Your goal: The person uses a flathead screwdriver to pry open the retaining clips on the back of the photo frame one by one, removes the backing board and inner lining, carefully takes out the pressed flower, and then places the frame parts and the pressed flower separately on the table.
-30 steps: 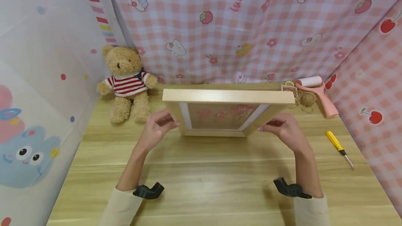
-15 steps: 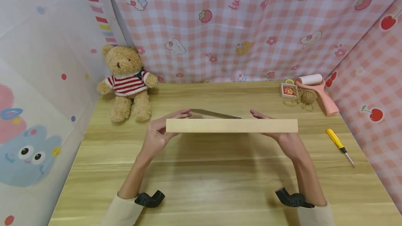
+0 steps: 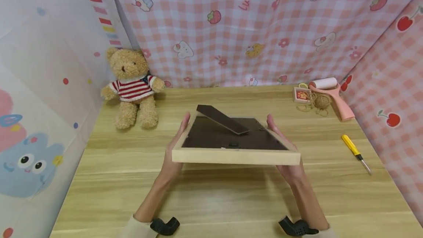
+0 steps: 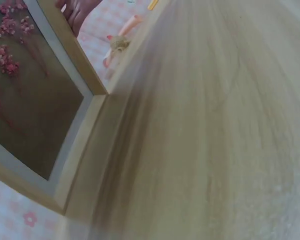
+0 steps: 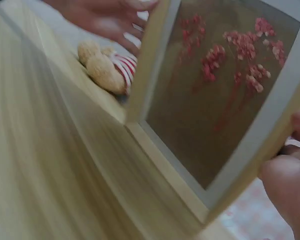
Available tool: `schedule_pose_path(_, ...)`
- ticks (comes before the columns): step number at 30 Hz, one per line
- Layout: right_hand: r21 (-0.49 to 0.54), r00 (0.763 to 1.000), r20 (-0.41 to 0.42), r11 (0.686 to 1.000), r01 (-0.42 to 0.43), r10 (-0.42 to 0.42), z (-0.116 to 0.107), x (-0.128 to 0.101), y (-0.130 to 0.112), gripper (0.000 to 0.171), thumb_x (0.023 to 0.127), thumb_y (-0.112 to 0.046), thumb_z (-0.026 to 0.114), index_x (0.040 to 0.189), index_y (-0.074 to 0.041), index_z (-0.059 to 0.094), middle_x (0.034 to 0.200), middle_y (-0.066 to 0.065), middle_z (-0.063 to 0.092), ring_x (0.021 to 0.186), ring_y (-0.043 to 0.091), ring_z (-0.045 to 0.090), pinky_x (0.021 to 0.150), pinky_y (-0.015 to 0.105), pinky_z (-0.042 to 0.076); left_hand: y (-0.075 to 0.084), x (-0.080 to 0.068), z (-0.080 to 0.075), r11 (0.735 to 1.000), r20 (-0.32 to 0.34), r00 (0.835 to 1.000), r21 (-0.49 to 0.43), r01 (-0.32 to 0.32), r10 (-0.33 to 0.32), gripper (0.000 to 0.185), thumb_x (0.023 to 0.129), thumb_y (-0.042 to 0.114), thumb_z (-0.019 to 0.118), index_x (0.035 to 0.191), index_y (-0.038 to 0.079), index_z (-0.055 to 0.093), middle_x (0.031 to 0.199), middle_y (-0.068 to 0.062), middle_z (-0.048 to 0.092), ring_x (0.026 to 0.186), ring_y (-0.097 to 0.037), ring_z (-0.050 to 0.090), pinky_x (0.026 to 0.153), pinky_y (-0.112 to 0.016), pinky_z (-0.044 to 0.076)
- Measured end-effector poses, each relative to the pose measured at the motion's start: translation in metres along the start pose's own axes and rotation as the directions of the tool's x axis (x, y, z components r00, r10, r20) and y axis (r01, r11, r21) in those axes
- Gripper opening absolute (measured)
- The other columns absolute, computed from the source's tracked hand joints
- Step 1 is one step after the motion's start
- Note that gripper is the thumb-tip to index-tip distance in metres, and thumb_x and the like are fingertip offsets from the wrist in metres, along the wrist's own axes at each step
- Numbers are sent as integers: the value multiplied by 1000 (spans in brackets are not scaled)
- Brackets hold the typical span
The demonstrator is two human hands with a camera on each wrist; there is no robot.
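Observation:
A light wooden picture frame [image 3: 236, 156] is held between both hands in the head view, its dark back facing up and its near edge toward me. A dark easel-stand flap [image 3: 223, 119] sticks up from the back. My left hand [image 3: 174, 155] grips the left side; my right hand [image 3: 290, 161] grips the right side. Both wrist views show the front, with a white mat and pink dried flowers [image 5: 242, 47] on brown backing. In the right wrist view, the frame's lower edge is close to the tabletop [image 5: 50, 165]. Parts of both hands are hidden under or behind the frame.
A teddy bear [image 3: 130, 87] in a striped sweater sits at the back left. At the back right lie a small box [image 3: 301, 94], a twine ball [image 3: 322, 101] and a pink-handled lint roller [image 3: 342, 105]. A yellow screwdriver [image 3: 351, 146] lies on the right.
The frame has turned from showing its flower front to showing its dark back, and has come nearer to me. Both hands have moved with it, and the easel-stand flap has come into sight.

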State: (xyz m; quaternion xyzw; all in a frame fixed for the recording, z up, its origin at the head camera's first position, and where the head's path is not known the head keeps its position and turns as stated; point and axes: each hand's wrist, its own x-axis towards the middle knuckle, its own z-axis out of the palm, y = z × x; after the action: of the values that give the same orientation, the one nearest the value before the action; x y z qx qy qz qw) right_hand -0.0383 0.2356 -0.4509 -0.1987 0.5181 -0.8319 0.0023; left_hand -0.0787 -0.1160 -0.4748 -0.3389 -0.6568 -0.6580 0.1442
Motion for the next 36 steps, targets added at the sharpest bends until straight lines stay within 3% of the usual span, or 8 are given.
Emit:
schedule_pose_path(4, 133, 995, 64, 989, 62, -70, 5, 3, 5, 58, 116, -4, 14, 169, -6, 37, 181, 1, 29, 165, 6, 31, 131, 22, 29, -7, -5, -2, 996, 56, 998, -93, 11, -6, 74, 120, 44, 30, 176, 5, -1, 185, -16, -3, 173, -21, 2, 139, -29, 6)
schedule_pose_path(7, 196, 996, 74, 980, 33, -48, 6, 3, 6, 59, 114, -5, 25, 173, -4, 27, 183, 2, 24, 164, 5, 31, 129, 21, 32, -6, -9, -4, 991, 87, 996, -129, 47, -35, 82, 117, 56, 26, 175, 4, 0, 185, -16, -8, 173, -21, -4, 138, -29, 3)
schedule_pose_path(11, 250, 997, 78, 968, -23, 4, 3, 3, 10, 70, 112, -14, 43, 176, -10, 16, 184, -3, 22, 165, 4, 27, 129, 22, 32, 1, -14, -6, 972, 96, 988, -190, 135, -118, 71, 116, 38, 18, 174, -2, 5, 184, -18, -7, 172, -15, -2, 137, -25, 3)
schedule_pose_path(14, 198, 996, 62, 977, -80, 69, 1, 3, 12, 71, 114, -25, 44, 178, -19, 12, 181, -14, 27, 168, 4, 18, 129, 22, 32, 7, -17, -4, 952, 95, 975, -215, 217, -201, 67, 116, 34, 5, 174, 0, 1, 183, -20, -10, 171, -9, -1, 136, -22, 4)
schedule_pose_path(17, 72, 992, 15, 990, -125, 124, 2, 3, 13, 67, 118, -29, 32, 178, -19, 6, 182, -17, 25, 172, 10, 3, 130, 22, 28, 8, -20, -1, 926, 100, 951, -221, 307, -292, 71, 116, 49, -1, 176, 10, -9, 183, -15, -15, 171, -10, -6, 136, -30, -2)
schedule_pose_path(23, -67, 965, -114, 967, -245, 237, 10, 0, 14, 65, 119, -30, 20, 177, -17, -5, 186, 5, -8, 171, 25, -15, 135, 26, 17, 5, -24, 4, 871, 105, 901, -231, 433, -420, 81, 110, 68, -3, 175, 22, -19, 184, -7, -21, 169, -32, -22, 130, -66, -20)
schedule_pose_path(32, -189, 950, -173, 938, -291, 260, 11, 2, 23, 66, 120, -28, 23, 176, -9, -7, 184, 12, -14, 170, 29, -17, 128, 13, 13, 2, -28, 7, 830, 98, 861, -233, 507, -498, 97, 103, 82, 0, 173, 19, -23, 182, -12, -28, 168, -36, -26, 129, -72, -19)
schedule_pose_path(36, -196, 937, -208, 927, -320, 279, 9, 4, 28, 67, 120, -31, 26, 176, -11, -5, 184, 11, -13, 171, 29, -16, 133, 21, 7, 0, -29, 9, 816, 88, 848, -236, 527, -522, 104, 101, 84, 1, 173, 13, -23, 181, -15, -29, 168, -37, -26, 130, -70, -18)
